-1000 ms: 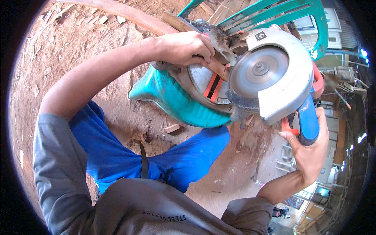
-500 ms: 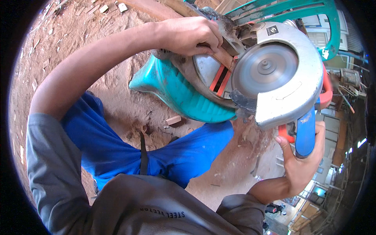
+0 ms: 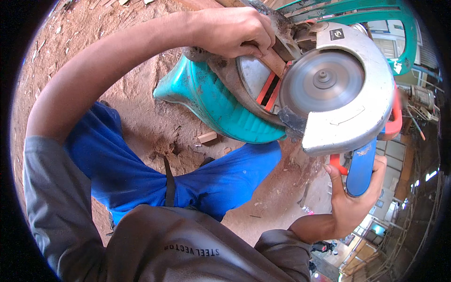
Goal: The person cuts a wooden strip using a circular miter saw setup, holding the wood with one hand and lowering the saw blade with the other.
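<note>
My left hand is closed on a strip of wood, pressing it against the fence of a miter saw. The strip's end lies beside the saw's round blade, which is blurred as if spinning. A silver guard curves around the blade's upper and right side. Below it, my right hand wraps around the saw's blue handle, thumb near the red trigger area. The saw's metal table has a red-edged slot beneath the blade.
The saw rests on a green plastic chair, whose slatted backrest rises behind it. A small wood offcut lies on the dirt floor, near my legs in blue trousers. Wood scraps scatter at the far left.
The view has shifted slightly. My right hand and the blue handle sit a little lower and further left in the picture. Both hands keep their grips, and the blade stays blurred.
</note>
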### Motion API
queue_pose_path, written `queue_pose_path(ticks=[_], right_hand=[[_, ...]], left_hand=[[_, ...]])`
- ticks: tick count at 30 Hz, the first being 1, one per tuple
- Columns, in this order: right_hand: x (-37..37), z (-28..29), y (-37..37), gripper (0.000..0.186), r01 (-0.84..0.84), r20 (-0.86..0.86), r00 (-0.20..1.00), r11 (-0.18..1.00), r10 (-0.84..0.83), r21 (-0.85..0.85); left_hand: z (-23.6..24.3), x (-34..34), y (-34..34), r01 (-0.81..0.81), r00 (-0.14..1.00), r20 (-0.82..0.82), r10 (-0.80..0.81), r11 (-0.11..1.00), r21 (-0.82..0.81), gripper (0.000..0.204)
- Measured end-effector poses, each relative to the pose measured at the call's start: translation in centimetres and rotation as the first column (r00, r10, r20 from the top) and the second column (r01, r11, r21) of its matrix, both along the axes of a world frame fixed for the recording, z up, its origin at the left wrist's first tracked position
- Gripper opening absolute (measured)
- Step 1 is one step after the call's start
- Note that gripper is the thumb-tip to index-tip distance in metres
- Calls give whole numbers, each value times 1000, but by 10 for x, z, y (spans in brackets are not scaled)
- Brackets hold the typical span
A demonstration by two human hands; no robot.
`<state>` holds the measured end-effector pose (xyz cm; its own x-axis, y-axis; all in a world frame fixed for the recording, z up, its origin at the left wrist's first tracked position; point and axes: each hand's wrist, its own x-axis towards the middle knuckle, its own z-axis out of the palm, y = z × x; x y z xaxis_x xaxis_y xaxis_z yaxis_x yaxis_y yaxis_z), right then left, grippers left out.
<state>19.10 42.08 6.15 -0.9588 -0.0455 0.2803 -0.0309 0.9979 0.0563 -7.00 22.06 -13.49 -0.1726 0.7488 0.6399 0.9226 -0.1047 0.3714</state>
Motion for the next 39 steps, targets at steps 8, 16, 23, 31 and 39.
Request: queue_pose_path(ticks=[8, 16, 23, 31, 39], right_hand=[[0, -6, -3, 54, -25, 0, 1000, 999, 25, 42], [3, -10, -3, 53, -11, -16, 1000, 1000, 11, 15], [2, -11, -4, 52, -2, -15, 1000, 1000, 2, 13], [3, -17, -3, 54, 18, -36, 999, 1000, -18, 21], [5, -20, -7, 54, 19, -50, 999, 998, -17, 55]], left_hand=[[2, -3, -3, 66, 994, 83, -72, 995, 70, 9], [1, -7, -3, 195, 973, 99, -207, 974, 114, 11], [1, -9, -2, 193, 975, 92, -204, 974, 120, 12], [-1, -9, -2, 176, 972, 136, -190, 979, 107, 12], [-3, -11, -1, 187, 973, 116, -201, 974, 125, 12]])
